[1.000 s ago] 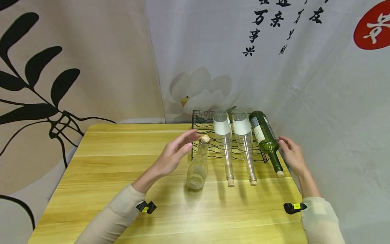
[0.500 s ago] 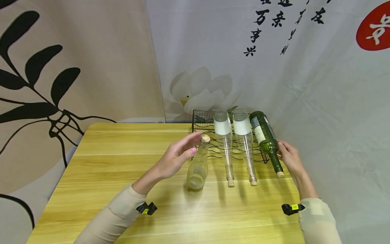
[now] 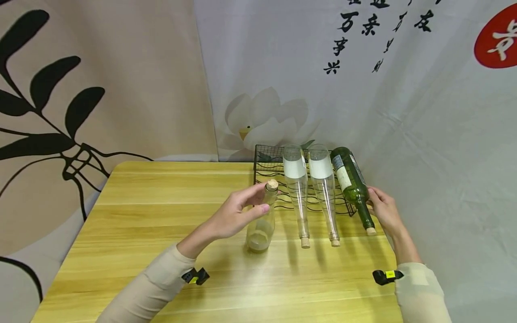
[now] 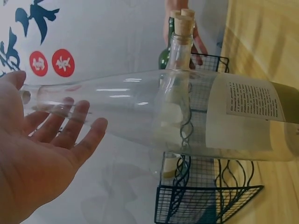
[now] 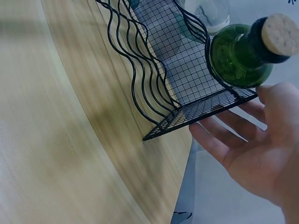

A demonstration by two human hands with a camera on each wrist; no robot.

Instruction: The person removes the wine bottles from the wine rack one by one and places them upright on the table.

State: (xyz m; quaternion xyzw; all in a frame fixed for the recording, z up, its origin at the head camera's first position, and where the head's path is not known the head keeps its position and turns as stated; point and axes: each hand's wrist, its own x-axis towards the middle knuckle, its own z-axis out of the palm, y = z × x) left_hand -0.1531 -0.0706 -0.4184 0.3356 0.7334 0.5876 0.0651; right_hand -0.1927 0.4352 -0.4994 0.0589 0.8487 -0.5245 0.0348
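My left hand surrounds the neck of an upright clear glass bottle with a cork. The fingers pass behind the neck and the thumb lies in front. In the left wrist view a gap shows between the hand and the neck, so no firm grip is seen. At the right end of the black wire bottle rack, my right hand touches the outer side panel with extended fingers. Its thumb rests by the rack's top edge in the right wrist view, close to a corked green bottle.
Two clear corked bottles with white labels, one left and one right, lie in the rack beside the green bottle, necks pointing forward. The wooden table meets a printed curtain at the back.
My left hand has moved right and slightly down, bringing its fingers round the bottle's neck. The right hand has shifted slightly left, against the rack's end. The bottles stay put.
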